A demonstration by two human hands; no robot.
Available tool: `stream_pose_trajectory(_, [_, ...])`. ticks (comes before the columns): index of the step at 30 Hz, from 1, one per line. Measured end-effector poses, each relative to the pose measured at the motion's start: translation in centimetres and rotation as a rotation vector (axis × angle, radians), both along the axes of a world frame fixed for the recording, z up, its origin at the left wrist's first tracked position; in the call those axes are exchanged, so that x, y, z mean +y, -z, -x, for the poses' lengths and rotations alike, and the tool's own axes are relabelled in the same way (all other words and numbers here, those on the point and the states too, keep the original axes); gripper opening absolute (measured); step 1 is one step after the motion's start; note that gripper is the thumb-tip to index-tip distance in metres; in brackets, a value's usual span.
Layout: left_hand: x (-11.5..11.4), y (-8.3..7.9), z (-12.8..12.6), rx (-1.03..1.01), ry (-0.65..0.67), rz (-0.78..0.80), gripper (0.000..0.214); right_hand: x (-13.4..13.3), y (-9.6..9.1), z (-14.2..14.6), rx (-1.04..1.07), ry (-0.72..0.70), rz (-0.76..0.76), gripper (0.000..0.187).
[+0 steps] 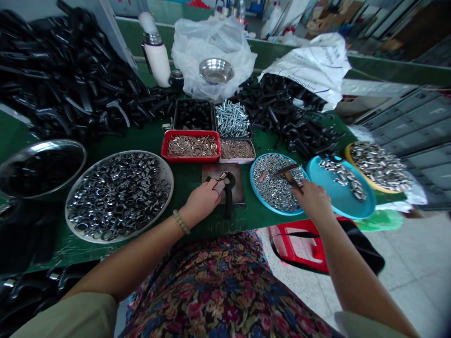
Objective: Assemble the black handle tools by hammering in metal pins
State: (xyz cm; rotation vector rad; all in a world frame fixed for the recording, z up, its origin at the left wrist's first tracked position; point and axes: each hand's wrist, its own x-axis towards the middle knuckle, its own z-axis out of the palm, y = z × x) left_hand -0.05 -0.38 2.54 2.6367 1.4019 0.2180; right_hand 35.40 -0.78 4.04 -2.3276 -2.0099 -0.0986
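My left hand (pixel 201 203) grips a black curved plastic part (pixel 229 188) with a small metal fitting at its top. That part rests on a square dark steel plate (pixel 220 177) on the green table top (pixel 186 180). My right hand (pixel 313 200) hangs over the rim of a blue round tray of steel nuts (pixel 275 183), pinching a slim dark metal tool (pixel 287 170). Its tip is close to the nuts, though the exact contact is hard to tell.
A large steel tray of metal rings (pixel 118 196) lies left of my left hand, and a black heap of plastic parts (pixel 66 80) lies behind it. Trays of bolts (pixel 231 119) and pins (pixel 192 146) stand ahead. A teal tray of steel sleeves (pixel 343 185) lies right.
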Motion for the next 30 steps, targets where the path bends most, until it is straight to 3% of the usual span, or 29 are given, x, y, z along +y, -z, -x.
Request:
stream_pose_trajectory(2, [0.0, 0.2, 0.0, -0.016, 0.002, 0.001, 0.034, -1.7, 0.3, -1.5, -0.117, 0.051, 0.087, 0.043])
stream_pose_trajectory(4, [0.0, 0.2, 0.0, -0.023, -0.006, 0.007, 0.033, -2.6, 0.3, -0.6, -0.101, 0.029, 0.049, 0.042])
stream_pose_trajectory(7, [0.0, 0.1, -0.1, -0.023, -0.024, 0.025, 0.034, -2.7, -0.6, 4.0, 0.127, -0.045, -0.028, 0.043])
stream_pose_trajectory(11, [-0.1, 0.0, -0.2, -0.017, -0.059, 0.058, 0.031, -2.1, -2.7, 11.2, 0.401, -0.274, 0.164, 0.042])
stream_pose_trajectory(14, [0.0, 0.0, -0.2, -0.040, -0.049, 0.068, 0.029, -1.4, -3.4, 13.9, 0.492, -0.358, 0.139, 0.045])
stream_pose_trajectory(16, [0.1, 0.1, -0.2, -0.051, -0.043, 0.074, 0.030, -1.0, -3.4, 14.3, 0.502, -0.351, 0.102, 0.046])
stream_pose_trajectory(20, [0.1, 0.1, -0.1, -0.058, -0.034, 0.081, 0.034, -0.5, -3.3, 14.1, 0.443, -0.349, 0.190, 0.043])
stream_pose_trajectory(23, [0.1, 0.1, -0.1, -0.075, -0.024, 0.077, 0.035, -0.4, -3.6, 14.0, 0.476, -0.309, 0.082, 0.045])
stream_pose_trajectory(27, [0.2, 0.1, 0.0, -0.087, -0.029, 0.077, 0.032, -0.2, -3.6, 14.2, 0.428, -0.339, 0.178, 0.043])
stream_pose_trajectory(30, [0.2, 0.2, -0.2, -0.089, -0.029, 0.058, 0.031, 0.1, -3.5, 14.3, 0.475, -0.324, 0.083, 0.044])
